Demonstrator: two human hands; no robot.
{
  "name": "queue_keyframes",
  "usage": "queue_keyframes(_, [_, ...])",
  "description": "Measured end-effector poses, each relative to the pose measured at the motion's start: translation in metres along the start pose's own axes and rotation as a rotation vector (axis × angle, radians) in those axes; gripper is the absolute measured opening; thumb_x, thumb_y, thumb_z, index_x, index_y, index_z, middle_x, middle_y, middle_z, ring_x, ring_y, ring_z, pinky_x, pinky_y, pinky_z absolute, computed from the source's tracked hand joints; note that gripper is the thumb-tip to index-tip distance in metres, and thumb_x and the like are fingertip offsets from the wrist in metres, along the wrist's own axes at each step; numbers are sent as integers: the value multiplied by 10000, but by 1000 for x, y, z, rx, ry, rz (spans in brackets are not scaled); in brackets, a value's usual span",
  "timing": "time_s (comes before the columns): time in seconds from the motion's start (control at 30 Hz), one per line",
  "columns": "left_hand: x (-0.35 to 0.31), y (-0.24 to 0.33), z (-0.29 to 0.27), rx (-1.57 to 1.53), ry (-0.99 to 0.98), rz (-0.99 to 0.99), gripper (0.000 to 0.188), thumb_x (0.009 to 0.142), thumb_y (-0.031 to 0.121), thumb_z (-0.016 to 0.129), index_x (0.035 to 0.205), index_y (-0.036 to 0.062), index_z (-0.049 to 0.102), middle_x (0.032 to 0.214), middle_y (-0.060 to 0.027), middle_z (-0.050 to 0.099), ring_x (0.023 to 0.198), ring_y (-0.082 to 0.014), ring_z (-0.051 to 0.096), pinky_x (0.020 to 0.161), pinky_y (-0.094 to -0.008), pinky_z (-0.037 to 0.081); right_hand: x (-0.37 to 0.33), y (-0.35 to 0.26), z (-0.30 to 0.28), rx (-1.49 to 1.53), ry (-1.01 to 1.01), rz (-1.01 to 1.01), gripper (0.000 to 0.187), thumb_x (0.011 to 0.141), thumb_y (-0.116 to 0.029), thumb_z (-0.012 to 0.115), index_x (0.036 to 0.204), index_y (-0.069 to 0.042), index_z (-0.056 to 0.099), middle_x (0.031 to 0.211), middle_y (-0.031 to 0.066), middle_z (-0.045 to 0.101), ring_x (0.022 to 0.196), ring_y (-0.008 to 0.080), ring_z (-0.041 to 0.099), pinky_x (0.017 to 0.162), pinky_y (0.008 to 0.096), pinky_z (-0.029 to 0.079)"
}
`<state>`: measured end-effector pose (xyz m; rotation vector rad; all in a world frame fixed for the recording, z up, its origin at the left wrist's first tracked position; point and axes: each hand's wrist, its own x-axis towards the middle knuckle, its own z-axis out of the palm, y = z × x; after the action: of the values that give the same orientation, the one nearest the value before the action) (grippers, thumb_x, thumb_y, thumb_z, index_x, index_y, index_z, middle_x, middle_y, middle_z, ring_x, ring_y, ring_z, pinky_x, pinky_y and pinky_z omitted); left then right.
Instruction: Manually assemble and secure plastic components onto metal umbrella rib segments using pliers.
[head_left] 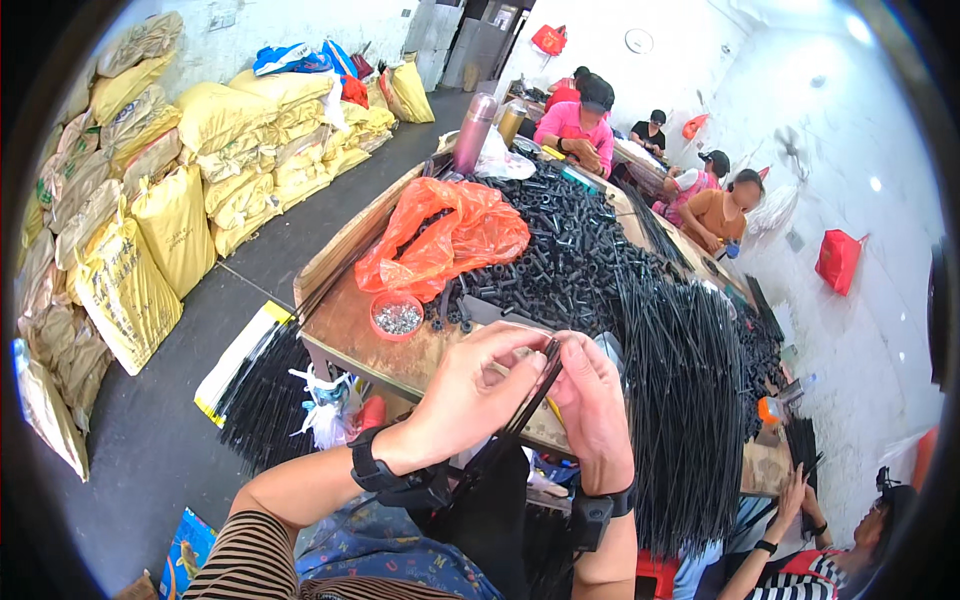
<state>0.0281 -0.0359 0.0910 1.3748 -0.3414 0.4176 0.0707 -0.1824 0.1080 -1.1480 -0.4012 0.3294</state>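
Note:
My left hand (485, 375) is closed on a bundle of thin black rods (522, 408), thumb and fingers pinching near its upper end. My right hand (592, 400) grips the same end from the other side, its fingertips close to the left ones. The bundle slants down toward my lap, its lower part running into dark shadow. Just beyond my hands lies a heap of small black plastic tube-like parts (565, 245). A round pinkish-red bowl (395, 337) of small silvery metal pieces stands left of my hands on the wooden table (345, 325).
An orange-red plastic bag (450, 240) lies behind the bowl. Long black rods (680, 400) drape over the table edge at right. A co-worker's hands (790, 500) hold rods at lower right. Yellow sacks (240, 120) are stacked at left; other people sit farther back.

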Motion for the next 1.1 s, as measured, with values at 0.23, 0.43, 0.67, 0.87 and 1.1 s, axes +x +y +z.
queue_keyframes(0.23, [-3, -15, 10, 121, 146, 89, 342, 853, 10, 624, 1182, -1, 530, 1012, -72, 595, 749, -89, 590, 589, -217, 478, 4, 2, -3, -9, 16, -26, 219, 932, -255, 592, 1015, -53, 602, 870, 6, 623, 776, 80, 587, 735, 245, 486])
queue_keyframes(0.43, [7, 0, 5, 202, 95, 56, 347, 835, 17, 634, 1166, 1, 529, 991, -81, 596, 692, -93, 586, 571, -235, 473, 4, 3, -8, -48, 52, -19, 210, 944, -250, 571, 1006, -53, 608, 875, 23, 634, 777, 94, 594, 720, 245, 486])
queue_keyframes(0.67, [10, 3, -1, 365, 25, 30, 297, 859, -3, 579, 1152, -4, 528, 948, -55, 591, 685, -68, 580, 583, -221, 471, 0, -3, -6, -65, -37, -38, 225, 940, -228, 574, 1041, -29, 605, 973, 49, 645, 809, 118, 595, 747, 267, 488])
queue_keyframes(0.87, [12, -4, -2, 231, 31, 40, 254, 871, 18, 601, 1117, 11, 540, 861, -15, 603, 672, -27, 545, 547, -193, 431, -1, -8, -16, -108, -102, -3, 192, 906, -126, 612, 1068, -23, 604, 1003, 38, 641, 867, 110, 598, 800, 276, 502])
queue_keyframes(1.1, [15, -1, -5, 195, -4, -47, 325, 829, 85, 709, 1104, 28, 545, 784, 19, 598, 648, -7, 523, 519, -166, 387, -1, -3, -16, -213, -55, -30, 239, 852, -13, 656, 1085, -28, 607, 975, 15, 653, 880, 80, 595, 781, 238, 494])
